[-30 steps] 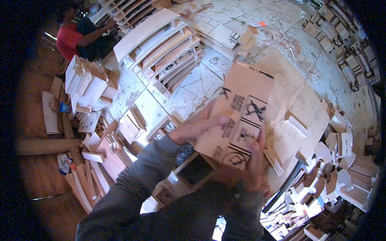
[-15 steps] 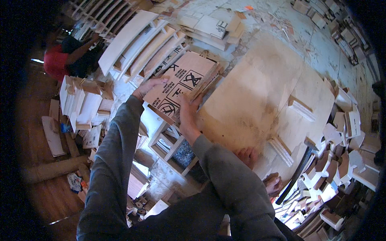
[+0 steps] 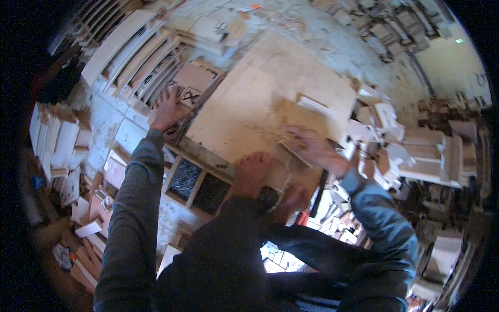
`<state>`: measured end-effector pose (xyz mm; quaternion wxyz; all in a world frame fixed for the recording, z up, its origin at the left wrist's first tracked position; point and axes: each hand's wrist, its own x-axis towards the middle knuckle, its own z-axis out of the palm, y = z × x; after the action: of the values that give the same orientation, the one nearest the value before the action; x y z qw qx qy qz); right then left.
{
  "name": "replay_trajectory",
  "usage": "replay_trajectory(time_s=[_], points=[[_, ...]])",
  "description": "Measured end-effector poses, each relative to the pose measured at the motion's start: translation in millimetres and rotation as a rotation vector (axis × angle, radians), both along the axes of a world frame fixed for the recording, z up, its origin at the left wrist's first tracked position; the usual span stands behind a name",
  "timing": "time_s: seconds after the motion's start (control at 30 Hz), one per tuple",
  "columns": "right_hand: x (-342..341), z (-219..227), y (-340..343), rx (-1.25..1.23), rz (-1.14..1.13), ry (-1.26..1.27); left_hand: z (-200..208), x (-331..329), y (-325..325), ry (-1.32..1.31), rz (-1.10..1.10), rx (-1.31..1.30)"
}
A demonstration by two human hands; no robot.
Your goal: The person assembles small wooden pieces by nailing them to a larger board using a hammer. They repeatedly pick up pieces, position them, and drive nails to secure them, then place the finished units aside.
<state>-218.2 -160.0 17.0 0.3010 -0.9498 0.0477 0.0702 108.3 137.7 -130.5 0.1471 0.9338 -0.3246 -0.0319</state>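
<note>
My left hand (image 3: 169, 109) rests with fingers spread on a stack of flat brown panels (image 3: 198, 78) bearing black printed marks. The stack lies against the left edge of a large wooden board (image 3: 234, 112). Over the board's near right part is my right hand (image 3: 314, 148), smeared by motion, its fingers reaching left. Close beneath it a short pale wooden strip (image 3: 295, 154) lies on the board. Whether the fingers touch or hold that strip, I cannot tell. Farther off on the board lies a second pale strip (image 3: 314, 104). A dark hammer handle (image 3: 319, 190) shows at the board's right edge.
My bare foot (image 3: 252, 174) is on the board's near edge. Slatted wooden pieces (image 3: 138, 60) stand at the far left, and a wooden frame with dark compartments (image 3: 197, 182) is below the board. Wood offcuts (image 3: 377, 122) pile up at the right.
Both hands held the printed panels together before. The panels now lie lower beside the board under my left hand. My right hand has let go and moved right, over the board. The view has turned right.
</note>
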Motion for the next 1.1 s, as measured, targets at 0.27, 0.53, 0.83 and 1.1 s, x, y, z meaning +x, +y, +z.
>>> replay_trajectory(time_s=[0.27,0.53,0.83,1.1], points=[[-256.2,103.5,-77.5,-0.052,-0.835,0.106,27.6,-2.9,-2.5,0.171,0.089,-0.016],[-159.0,-26.1,-9.6,-0.138,-0.505,-0.197,94.8,-92.9,-113.9,0.244,-0.659,-0.513],[-193.2,-38.4,94.3,0.262,-0.872,-0.535,55.6,-118.0,-307.9,0.057,-0.934,-0.281],[-392.2,-133.7,36.9,-0.356,-1.585,0.041,86.2,-137.0,-301.5,0.062,-0.949,-0.436]])
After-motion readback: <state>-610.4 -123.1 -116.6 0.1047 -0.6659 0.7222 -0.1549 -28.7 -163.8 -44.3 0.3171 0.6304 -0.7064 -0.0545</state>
